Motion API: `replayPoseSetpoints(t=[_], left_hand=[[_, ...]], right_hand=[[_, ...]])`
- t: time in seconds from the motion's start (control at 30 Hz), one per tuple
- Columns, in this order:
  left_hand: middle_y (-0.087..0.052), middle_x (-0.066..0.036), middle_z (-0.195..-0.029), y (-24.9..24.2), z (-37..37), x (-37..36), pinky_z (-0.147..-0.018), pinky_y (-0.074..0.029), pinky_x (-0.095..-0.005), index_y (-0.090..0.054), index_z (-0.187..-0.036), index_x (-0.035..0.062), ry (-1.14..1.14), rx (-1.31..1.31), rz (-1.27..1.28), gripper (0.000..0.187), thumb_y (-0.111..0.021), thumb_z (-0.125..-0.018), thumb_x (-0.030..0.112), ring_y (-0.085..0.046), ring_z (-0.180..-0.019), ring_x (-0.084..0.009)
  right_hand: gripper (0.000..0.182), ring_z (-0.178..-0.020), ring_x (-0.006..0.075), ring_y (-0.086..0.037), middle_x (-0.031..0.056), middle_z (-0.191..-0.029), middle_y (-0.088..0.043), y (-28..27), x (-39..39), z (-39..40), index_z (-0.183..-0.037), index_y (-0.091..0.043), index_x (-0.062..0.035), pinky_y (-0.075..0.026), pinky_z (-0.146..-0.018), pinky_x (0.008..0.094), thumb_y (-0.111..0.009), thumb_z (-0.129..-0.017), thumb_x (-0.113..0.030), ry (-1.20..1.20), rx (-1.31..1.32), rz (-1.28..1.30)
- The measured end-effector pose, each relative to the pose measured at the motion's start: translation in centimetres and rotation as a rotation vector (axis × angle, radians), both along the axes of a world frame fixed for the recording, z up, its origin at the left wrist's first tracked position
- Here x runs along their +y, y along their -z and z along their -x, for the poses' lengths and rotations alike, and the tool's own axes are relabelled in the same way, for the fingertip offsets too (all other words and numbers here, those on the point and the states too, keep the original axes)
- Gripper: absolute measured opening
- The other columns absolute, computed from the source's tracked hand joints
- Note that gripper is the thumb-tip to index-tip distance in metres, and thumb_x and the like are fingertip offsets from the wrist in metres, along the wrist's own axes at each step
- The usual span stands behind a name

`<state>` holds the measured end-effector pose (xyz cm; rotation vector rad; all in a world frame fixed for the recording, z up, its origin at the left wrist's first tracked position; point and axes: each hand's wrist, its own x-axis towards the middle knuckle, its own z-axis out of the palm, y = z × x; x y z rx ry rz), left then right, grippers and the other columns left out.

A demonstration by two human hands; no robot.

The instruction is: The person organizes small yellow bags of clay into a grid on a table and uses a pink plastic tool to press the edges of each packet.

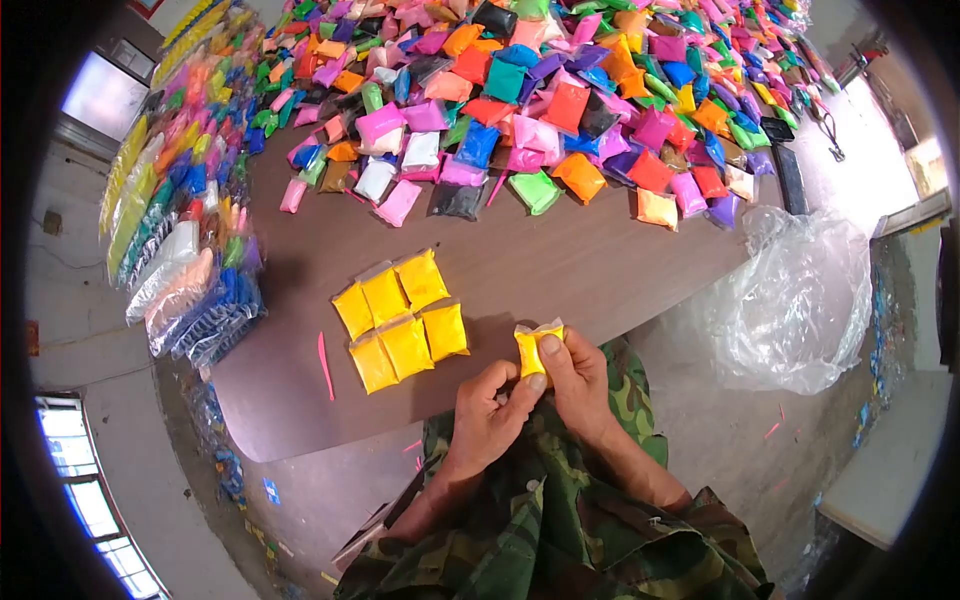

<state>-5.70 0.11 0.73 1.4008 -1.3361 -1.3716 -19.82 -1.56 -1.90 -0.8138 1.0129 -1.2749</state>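
Near the table's front edge, a small yellow packet (pixel 528 352) with a clear film edge is pinched between both hands. My left hand (pixel 492 412) grips its lower end with thumb and fingers. My right hand (pixel 580 382) is closed on its right side, thumb pressed on the front. To the left, several similar yellow packets (pixel 404 345) lie flat in two rows on the brown table (pixel 290 420). The undersides of the held packet and some fingertips are hidden.
A large heap of coloured packets (pixel 520 130) covers the far side of the table. Bundled bags of packets (pixel 180 260) line the left edge. A pink plastic stick (pixel 326 366) lies left of the yellow rows. A big clear plastic bag (pixel 800 310) is at the right.
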Motion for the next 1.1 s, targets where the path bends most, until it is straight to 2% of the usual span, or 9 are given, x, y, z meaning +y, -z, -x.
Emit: replayPoseSetpoints(t=[0.1, 0.3, 0.5, 0.6, 0.7, 0.8, 0.9, 1.1], left_hand=[[-0.06, -0.001, -0.073, -1.4, 1.0, -0.2, -0.054, -0.041, -0.0235, -0.062, -0.091, 0.0004, -0.121, 0.16, -0.003, 0.02, -0.071, -0.096, 0.018, -0.051, -0.063, -0.0046], [-0.058, 0.0, -0.072, -0.7, 0.1, -0.5, -0.055, -0.041, -0.0224, -0.062, -0.093, 0.0001, -0.117, 0.059, 0.018, 0.019, -0.07, -0.097, 0.017, -0.051, -0.065, -0.0038], [-0.056, 0.0, -0.069, 0.5, -0.5, -0.4, -0.053, -0.039, -0.0233, -0.06, -0.09, 0.0007, -0.117, -0.06, 0.171, 0.019, -0.07, -0.097, 0.015, -0.05, -0.062, -0.0034], [-0.056, 0.001, -0.072, -0.5, -0.7, -0.6, -0.055, -0.039, -0.0219, -0.061, -0.09, 0.0009, -0.096, 0.006, 0.087, 0.019, -0.069, -0.098, 0.016, -0.05, -0.064, -0.0032], [-0.058, 0.001, -0.076, -1.2, 0.1, -0.7, -0.056, -0.039, -0.0208, -0.06, -0.091, 0.001, -0.151, 0.178, -0.031, 0.021, -0.069, -0.099, 0.018, -0.05, -0.066, -0.003], [-0.059, 0.001, -0.081, -0.7, -0.4, -0.6, -0.057, -0.039, -0.0205, -0.06, -0.091, 0.0011, -0.138, 0.161, -0.007, 0.022, -0.069, -0.099, 0.019, -0.051, -0.068, -0.003], [-0.056, 0.002, -0.076, -0.8, -0.5, -0.5, -0.056, -0.038, -0.0208, -0.059, -0.088, 0.0011, -0.163, 0.158, 0.027, 0.022, -0.069, -0.098, 0.017, -0.047, -0.066, -0.0025], [-0.05, 0.004, -0.07, 0.0, -1.1, -0.3, -0.055, -0.035, -0.0221, -0.056, -0.083, 0.0007, -0.162, -0.067, 0.228, 0.023, -0.07, -0.096, 0.014, -0.041, -0.065, -0.0026]], right_hand=[[0.031, -0.078, 0.0035, -0.053, -0.0025, -0.086, -0.063, -0.3, 0.1, 0.1, -0.104, -0.066, 0.0011, -0.046, -0.066, 0.0223, -0.059, -0.106, -0.029, -0.011, 0.007, 0.0], [0.026, -0.08, 0.0035, -0.054, -0.0023, -0.089, -0.063, -0.2, 0.6, 0.0, -0.105, -0.065, 0.0009, -0.047, -0.068, 0.0223, -0.059, -0.106, -0.024, -0.047, 0.043, 0.097], [0.025, -0.084, 0.0036, -0.054, -0.0005, -0.094, -0.064, -0.4, 0.8, -0.2, -0.106, -0.064, 0.0018, -0.048, -0.073, 0.0224, -0.056, -0.107, -0.022, -0.072, -0.023, 0.049], [0.025, -0.083, 0.0043, -0.056, 0.0002, -0.093, -0.065, -0.7, 0.6, -0.1, -0.107, -0.064, 0.0022, -0.048, -0.073, 0.0226, -0.055, -0.107, -0.022, -0.09, 0.035, 0.075], [0.024, -0.081, 0.0046, -0.057, 0.0008, -0.092, -0.065, -0.4, 0.6, -0.1, -0.108, -0.064, 0.0027, -0.049, -0.071, 0.0225, -0.056, -0.107, -0.02, -0.072, 0.018, 0.088], [0.023, -0.08, 0.0048, -0.058, 0.0007, -0.09, -0.066, -0.6, 0.7, -0.2, -0.109, -0.063, 0.003, -0.049, -0.07, 0.022, -0.057, -0.107, -0.02, -0.095, 0.003, 0.108], [0.023, -0.08, 0.0046, -0.058, 0.0003, -0.09, -0.065, 0.1, 0.8, -0.1, -0.109, -0.063, 0.0027, -0.049, -0.07, 0.022, -0.057, -0.107, -0.019, -0.137, 0.047, 0.11], [0.021, -0.081, 0.0049, -0.058, 0.0007, -0.093, -0.066, -0.7, 1.0, -0.8, -0.111, -0.063, 0.0018, -0.049, -0.07, 0.0223, -0.058, -0.106, -0.018, -0.124, -0.041, 0.034]])
